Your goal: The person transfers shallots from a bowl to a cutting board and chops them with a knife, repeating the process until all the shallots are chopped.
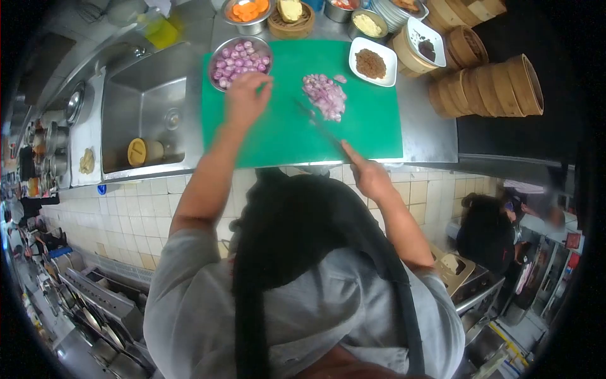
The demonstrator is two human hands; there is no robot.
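Observation:
A steel bowl (267,48) of peeled purple shallots (240,62) stands at the top left of the green cutting board (278,136). My left hand (246,95) is at the bowl's near edge, slightly blurred, with thumb and fingers apart and nothing visible between them. My right hand (371,177) grips a knife (327,134) by its handle at the board's near edge. The blade, smeared by motion, points up and left over the board. Chopped shallots (325,96) lie in a pile beyond the blade, with one loose piece (340,79) beside them.
A white dish (392,62) of brown minced food rests on the board's far right corner. Bamboo steamers (486,88) are stacked at right. Bowls with carrot slices (249,9) and other food line the back. A steel sink (148,95) is at left. Another person (486,230) stands behind at right.

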